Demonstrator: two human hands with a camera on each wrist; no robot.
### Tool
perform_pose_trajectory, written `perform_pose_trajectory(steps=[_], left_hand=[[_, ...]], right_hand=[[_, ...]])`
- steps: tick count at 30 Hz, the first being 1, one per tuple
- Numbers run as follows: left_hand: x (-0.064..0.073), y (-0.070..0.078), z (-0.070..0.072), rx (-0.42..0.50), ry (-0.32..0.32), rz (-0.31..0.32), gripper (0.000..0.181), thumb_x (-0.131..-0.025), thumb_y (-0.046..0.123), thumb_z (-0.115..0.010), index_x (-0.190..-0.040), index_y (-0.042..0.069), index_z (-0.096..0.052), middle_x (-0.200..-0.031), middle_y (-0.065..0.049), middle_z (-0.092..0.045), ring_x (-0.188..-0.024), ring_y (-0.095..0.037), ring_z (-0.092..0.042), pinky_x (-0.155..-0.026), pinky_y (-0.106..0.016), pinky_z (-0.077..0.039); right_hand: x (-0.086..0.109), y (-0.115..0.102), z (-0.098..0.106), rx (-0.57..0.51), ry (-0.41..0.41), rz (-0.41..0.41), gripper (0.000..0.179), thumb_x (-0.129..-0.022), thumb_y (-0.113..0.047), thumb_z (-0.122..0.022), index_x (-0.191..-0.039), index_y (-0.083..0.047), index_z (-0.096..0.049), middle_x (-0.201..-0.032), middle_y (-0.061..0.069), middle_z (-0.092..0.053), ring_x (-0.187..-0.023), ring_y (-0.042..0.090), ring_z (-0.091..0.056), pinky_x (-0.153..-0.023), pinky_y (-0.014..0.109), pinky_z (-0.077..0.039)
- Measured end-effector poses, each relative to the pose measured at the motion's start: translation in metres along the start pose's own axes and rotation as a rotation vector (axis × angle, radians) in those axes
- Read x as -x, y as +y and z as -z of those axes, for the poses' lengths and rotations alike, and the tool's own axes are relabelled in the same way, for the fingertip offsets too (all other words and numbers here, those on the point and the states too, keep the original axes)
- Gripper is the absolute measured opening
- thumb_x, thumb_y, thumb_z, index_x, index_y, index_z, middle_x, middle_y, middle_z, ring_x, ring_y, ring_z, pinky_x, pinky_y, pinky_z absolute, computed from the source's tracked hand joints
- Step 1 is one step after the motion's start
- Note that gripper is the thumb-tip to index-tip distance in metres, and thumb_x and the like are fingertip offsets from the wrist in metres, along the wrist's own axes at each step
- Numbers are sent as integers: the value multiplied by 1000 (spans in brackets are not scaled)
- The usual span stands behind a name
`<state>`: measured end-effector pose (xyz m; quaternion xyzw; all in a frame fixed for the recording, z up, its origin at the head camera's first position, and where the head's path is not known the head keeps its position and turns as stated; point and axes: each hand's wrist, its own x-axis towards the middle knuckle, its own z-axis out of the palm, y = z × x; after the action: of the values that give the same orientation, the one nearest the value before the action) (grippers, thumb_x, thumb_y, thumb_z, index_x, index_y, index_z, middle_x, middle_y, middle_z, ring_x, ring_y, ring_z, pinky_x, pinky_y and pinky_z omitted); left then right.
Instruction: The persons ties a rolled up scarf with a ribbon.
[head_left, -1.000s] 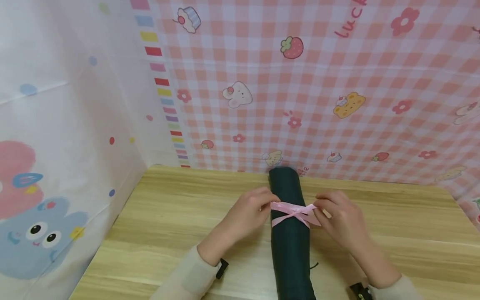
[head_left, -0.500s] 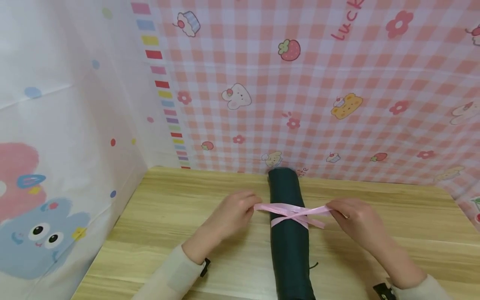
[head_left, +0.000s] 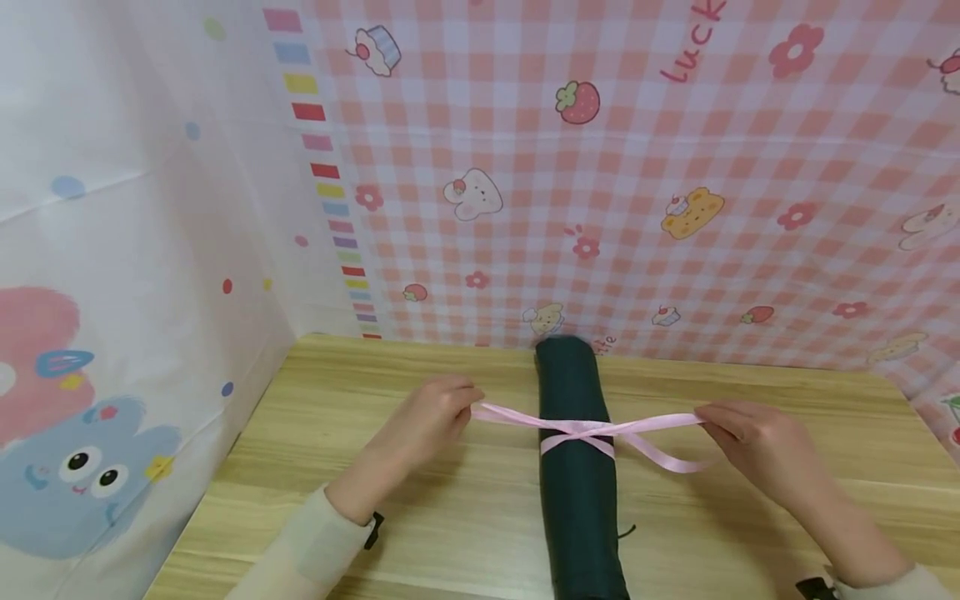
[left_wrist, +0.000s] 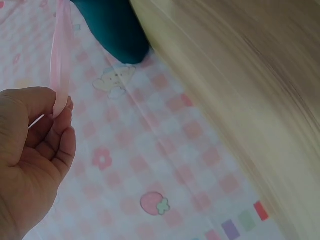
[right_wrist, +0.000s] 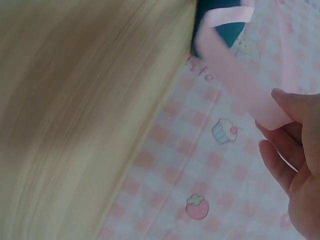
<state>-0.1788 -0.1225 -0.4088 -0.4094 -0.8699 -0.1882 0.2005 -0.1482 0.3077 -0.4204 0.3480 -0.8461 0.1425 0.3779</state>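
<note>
A dark green rolled bundle (head_left: pixel 579 508), its material not clear, lies lengthwise on the wooden table. Around its upper part runs a pink ribbon (head_left: pixel 577 432), crossed on top. On the left, my left hand (head_left: pixel 423 425) pinches a doubled length of ribbon (left_wrist: pixel 61 60) between thumb and fingers. My right hand (head_left: pixel 765 437) pinches ribbon (right_wrist: pixel 260 102) on the other side. Both lengths stretch out from the crossing, just above the table. One loose ribbon end (head_left: pixel 671 460) curves down at the right, short of the right hand.
A thin dark cord (head_left: pixel 628 530) pokes out from the bundle's right side. Behind the wooden table (head_left: pixel 750 500) hangs a pink checked cloth (head_left: pixel 637 150). A white printed cloth (head_left: pixel 150 250) hangs at the left. Both wrists carry black straps.
My hands have moved apart, left hand leftward and right hand rightward, each drawing ribbon out. The crossing over the bundle looks narrower, and the loose end now hangs longer at the right.
</note>
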Motion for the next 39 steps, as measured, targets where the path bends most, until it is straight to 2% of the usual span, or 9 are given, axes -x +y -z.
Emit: perform_pose_trajectory(steps=[4, 13, 20, 26, 32, 39], left_hand=[[5, -7, 3, -15, 7, -5, 20, -81, -16, -77, -97, -4, -77, -93, -11, -73, -86, -25, -71, -76, -31, -60], [19, -22, 11, -60, -9, 27, 18, -80, -16, -79, -94, -5, -78, -90, -11, -73, -85, -25, -72, -77, -33, -61], [34, -35, 16, -111, -57, 49, 15, -82, -11, -82, -93, -2, -77, -86, -9, -73, -81, -24, -71, -76, -36, -60], [46, -46, 18, -147, -101, 61, 15, -82, -11, -81, -91, 0, -77, -83, -7, -72, -79, -23, -71, -75, -35, -61], [55, -51, 22, -172, -165, 78, 16, -81, -11, -82, -89, 2, -78, -77, -5, -69, -75, -21, -68, -70, -32, -59], [64, -62, 22, -211, -221, 59, 19, -79, -10, -82, -78, 6, -73, -69, -1, -65, -67, -18, -63, -65, -33, -56]], right_hand=[[6, 7, 6, 20, -9, -10, 72, -113, -51, -35, -86, -2, -82, -83, 8, -77, -66, 27, -74, -56, 37, -57], [20, 18, 13, 71, -27, -39, 72, -111, -55, -35, -86, -6, -81, -80, 3, -77, -66, 25, -73, -56, 39, -56], [30, 26, 18, 101, -42, -71, 76, -110, -59, -33, -83, -6, -81, -78, 3, -76, -66, 28, -73, -56, 42, -55], [41, 34, 23, 123, -80, -97, 80, -108, -62, -30, -82, -7, -82, -76, 3, -76, -63, 29, -72, -52, 42, -54], [50, 41, 25, 129, -114, -86, 80, -108, -63, -30, -81, -9, -82, -75, 1, -75, -61, 25, -71, -50, 37, -54], [61, 48, 26, 101, -187, -109, 78, -106, -60, -28, -78, -10, -80, -73, -5, -71, -57, 11, -66, -48, 24, -50]])
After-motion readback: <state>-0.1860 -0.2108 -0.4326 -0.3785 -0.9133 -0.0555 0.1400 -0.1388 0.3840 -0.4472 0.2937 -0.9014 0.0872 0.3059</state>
